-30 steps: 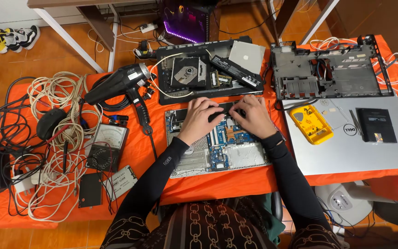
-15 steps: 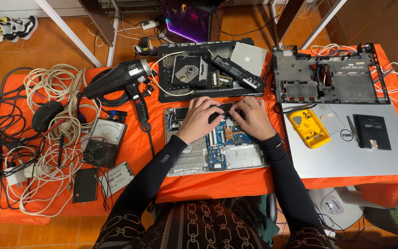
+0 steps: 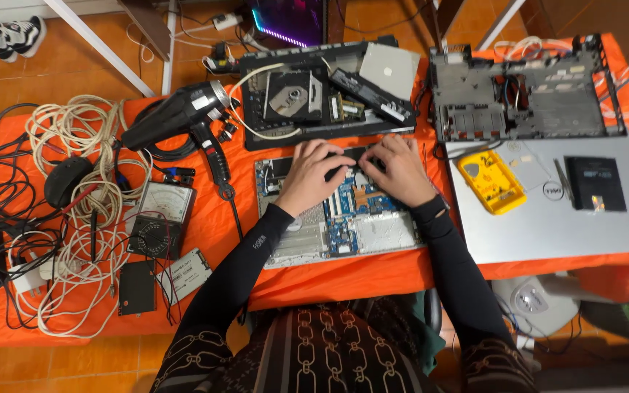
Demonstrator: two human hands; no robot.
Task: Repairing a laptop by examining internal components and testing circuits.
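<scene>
Both hands rest on the opened laptop base [image 3: 343, 218] at the table's middle: the left hand [image 3: 313, 175] and right hand [image 3: 400, 171] lie with fingers curled onto a dark part at its top edge, perhaps pinching it. Just left lies a black heat gun [image 3: 183, 120]; right, a yellow multimeter [image 3: 491, 180] on a silver lid [image 3: 547, 225].

An orange-clothed table [image 3: 373, 280] stands on an orange tiled floor [image 3: 30, 73], with sneakers [image 3: 1, 36] nearby.

head cam | overhead, straight down | mid-range | orange table [image 3: 373, 273]
</scene>
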